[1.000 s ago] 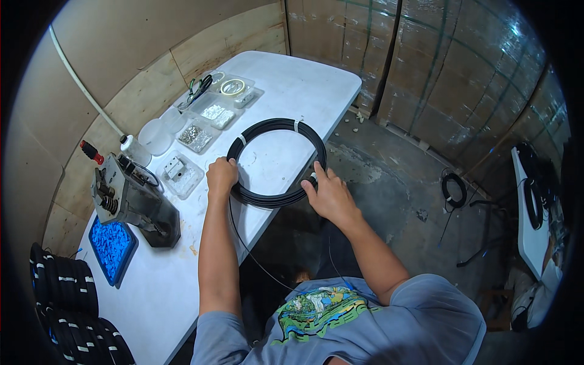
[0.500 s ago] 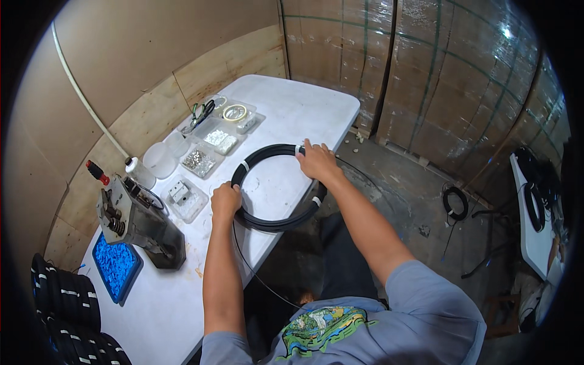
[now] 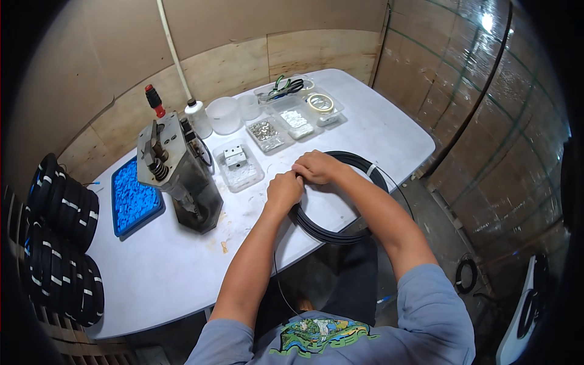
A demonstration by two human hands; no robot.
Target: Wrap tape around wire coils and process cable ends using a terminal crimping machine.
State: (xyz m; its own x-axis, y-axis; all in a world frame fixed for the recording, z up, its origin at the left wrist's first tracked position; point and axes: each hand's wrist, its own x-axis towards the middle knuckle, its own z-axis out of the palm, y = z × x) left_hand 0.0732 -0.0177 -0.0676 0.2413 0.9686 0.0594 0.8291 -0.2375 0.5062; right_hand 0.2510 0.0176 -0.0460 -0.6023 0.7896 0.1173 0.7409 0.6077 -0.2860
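Observation:
A black cable coil [image 3: 331,235], bound with white tape [image 3: 372,170], lies at the table's front edge, partly overhanging it. My left hand [image 3: 285,191] is closed around the coil's left side. Right against it, my right hand [image 3: 319,166] is closed on the coil's upper left part. The fingertips of both hands meet there, hiding what lies under them. One loose cable end [image 3: 277,274] hangs down towards my shirt, and another trails off to the right past the table edge.
A metal hand press [image 3: 182,176] stands left, beside a blue tray [image 3: 137,226] of small blue parts. Clear boxes [image 3: 267,146] with small fittings, tape rolls and pliers line the back. Several taped coils [image 3: 64,267] are stacked far left; wrapped cartons [image 3: 462,91] stand at right.
My view has turned left. My right hand has moved from the coil's far right side over to its left, beside my left hand.

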